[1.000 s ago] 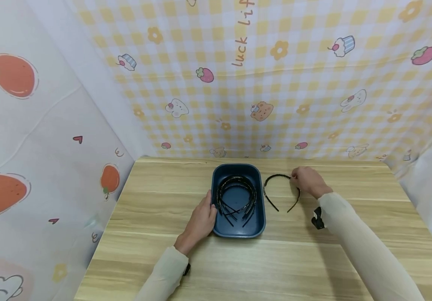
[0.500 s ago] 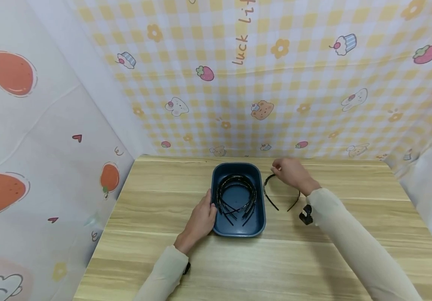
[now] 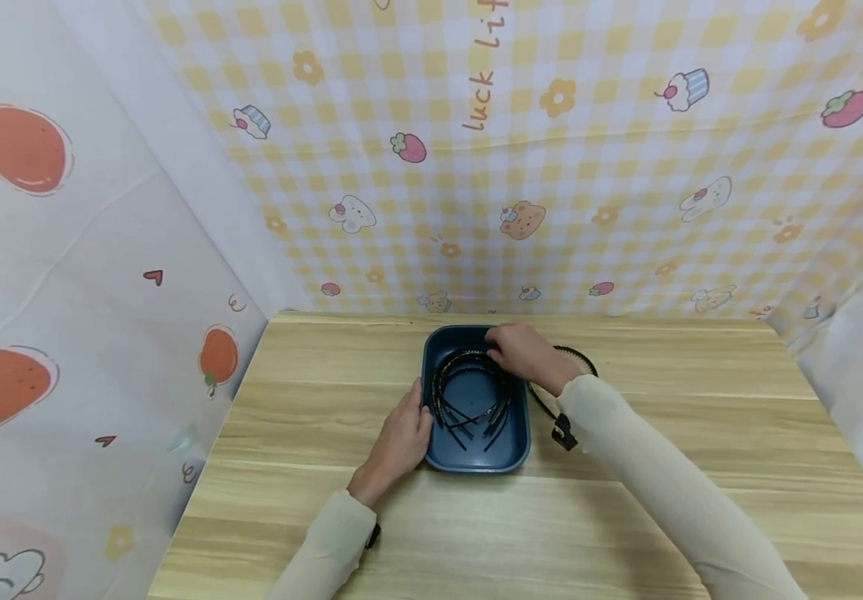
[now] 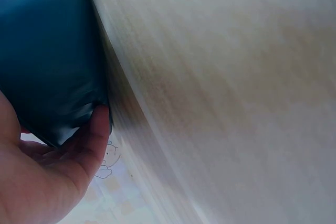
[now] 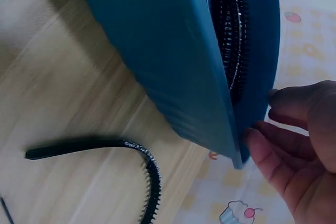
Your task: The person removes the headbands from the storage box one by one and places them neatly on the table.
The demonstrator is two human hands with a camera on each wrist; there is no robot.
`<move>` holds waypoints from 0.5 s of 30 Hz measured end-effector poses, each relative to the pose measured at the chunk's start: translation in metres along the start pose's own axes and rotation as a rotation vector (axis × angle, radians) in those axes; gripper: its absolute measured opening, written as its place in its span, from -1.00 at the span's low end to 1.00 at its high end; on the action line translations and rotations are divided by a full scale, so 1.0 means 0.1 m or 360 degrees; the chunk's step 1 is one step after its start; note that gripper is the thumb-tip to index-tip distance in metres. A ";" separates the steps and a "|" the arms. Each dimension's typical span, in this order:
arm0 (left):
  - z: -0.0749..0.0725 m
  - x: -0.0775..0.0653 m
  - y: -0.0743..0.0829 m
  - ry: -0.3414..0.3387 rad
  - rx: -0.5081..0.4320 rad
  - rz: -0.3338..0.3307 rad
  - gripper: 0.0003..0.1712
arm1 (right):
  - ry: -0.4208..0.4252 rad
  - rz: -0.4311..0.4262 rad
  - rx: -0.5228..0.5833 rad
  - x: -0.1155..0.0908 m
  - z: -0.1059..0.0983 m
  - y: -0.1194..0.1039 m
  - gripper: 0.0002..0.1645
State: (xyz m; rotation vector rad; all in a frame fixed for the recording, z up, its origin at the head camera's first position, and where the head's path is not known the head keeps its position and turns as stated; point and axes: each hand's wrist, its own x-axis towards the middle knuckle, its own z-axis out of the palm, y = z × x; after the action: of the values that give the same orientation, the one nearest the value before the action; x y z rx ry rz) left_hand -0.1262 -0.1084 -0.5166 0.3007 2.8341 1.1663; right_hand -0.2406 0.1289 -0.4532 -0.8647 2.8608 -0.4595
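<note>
A dark blue plastic bin stands on the wooden table with several black toothed headbands lying stacked inside. My left hand grips the bin's left wall, its fingers along the outside. Over the bin's far right corner is my right hand, with fingers bent towards the headbands. In the right wrist view its thumb and fingers are apart at the bin's rim and hold nothing visible. Another black headband lies on the table right of the bin, partly hidden under my right forearm in the head view.
The light wooden table meets a yellow checked cloth wall at its far edge. A white printed cloth hangs along the left side. Both sleeves have a black strap piece near the wrist.
My right hand has left the headband on the table and moved left over the bin's far right corner. That headband stays where it was. My left hand keeps its place on the bin.
</note>
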 end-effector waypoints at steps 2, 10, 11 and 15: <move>0.00 0.00 0.00 0.0004 -0.0008 0.0009 -0.34 | -0.0038 0.0016 -0.0044 0.03 0.01 -0.04 -0.88; -0.01 0.00 -0.01 -0.0009 -0.0004 -0.0004 -0.33 | -0.0206 0.0120 -0.0149 0.09 0.03 -0.14 -0.87; -0.01 0.00 -0.01 -0.0010 -0.0002 -0.0004 -0.33 | -0.0209 0.0131 -0.0163 0.10 0.05 -0.14 -0.86; 0.00 -0.01 -0.02 -0.0015 -0.0003 -0.0010 -0.34 | -0.0198 0.0149 -0.0182 0.12 0.09 -0.14 -0.83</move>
State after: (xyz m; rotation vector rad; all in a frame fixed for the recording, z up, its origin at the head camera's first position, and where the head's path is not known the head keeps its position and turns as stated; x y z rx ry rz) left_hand -0.1258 -0.1096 -0.5179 0.2961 2.8236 1.1635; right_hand -0.2416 0.1084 -0.4578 -0.7436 2.8201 -0.2259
